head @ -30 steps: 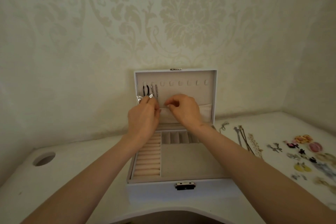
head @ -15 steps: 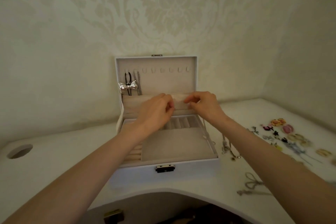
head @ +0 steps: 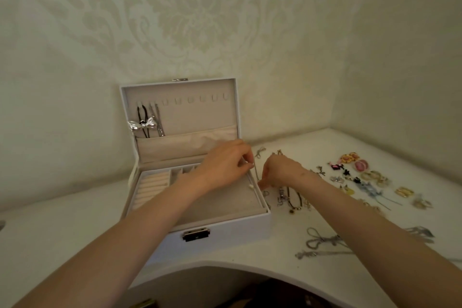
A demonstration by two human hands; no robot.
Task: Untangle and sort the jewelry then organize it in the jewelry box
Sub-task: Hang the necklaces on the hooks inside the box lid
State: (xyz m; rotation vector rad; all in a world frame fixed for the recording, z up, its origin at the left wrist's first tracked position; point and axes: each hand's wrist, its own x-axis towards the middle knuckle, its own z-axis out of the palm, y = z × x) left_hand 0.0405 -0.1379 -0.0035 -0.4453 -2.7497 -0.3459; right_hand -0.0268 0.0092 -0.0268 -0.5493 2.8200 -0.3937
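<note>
The jewelry box [head: 237, 230] is smooth white outside with soft, dull beige cloth [head: 232, 201] inside, its clasp [head: 196, 234] is shiny metal, the bow [head: 141, 124] is shiny silver, the thin chain [head: 256, 175] is shiny metal, and the worktop [head: 62, 232] is smooth white.

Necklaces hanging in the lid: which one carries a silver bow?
The black-cord necklace, leftmost in the lid; its neighbour, the silver chain, has no bow.

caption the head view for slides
Left hand and right hand pinch a chain at the right edge of the open jewelry box.
</note>
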